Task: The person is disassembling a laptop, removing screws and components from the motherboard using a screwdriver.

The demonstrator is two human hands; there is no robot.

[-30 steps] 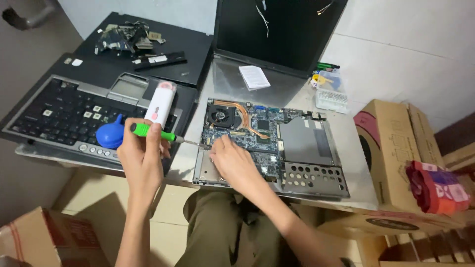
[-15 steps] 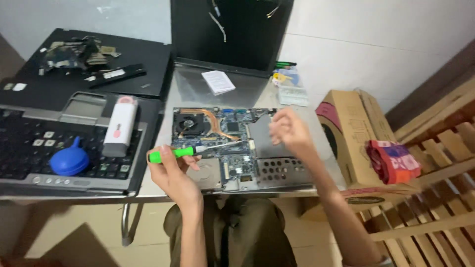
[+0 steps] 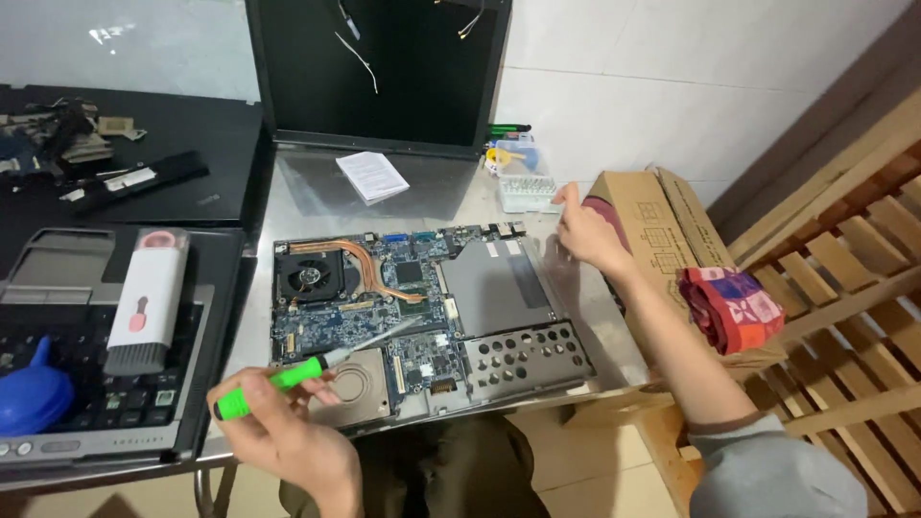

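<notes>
Left hand [image 3: 288, 436] grips green screwdriver [image 3: 312, 367], tip seemingly over the motherboard [image 3: 384, 307].

You're at an improvised electronics repair bench. An opened laptop base [image 3: 422, 307] with bare circuit board and fan lies before you on a metal table [image 3: 595, 307]. At nine o'clock sits another dismantled laptop [image 3: 86, 384], at one o'clock a small parts box [image 3: 523, 177], at three o'clock a cardboard box [image 3: 662, 221] and wooden slats [image 3: 844, 278].
</notes>
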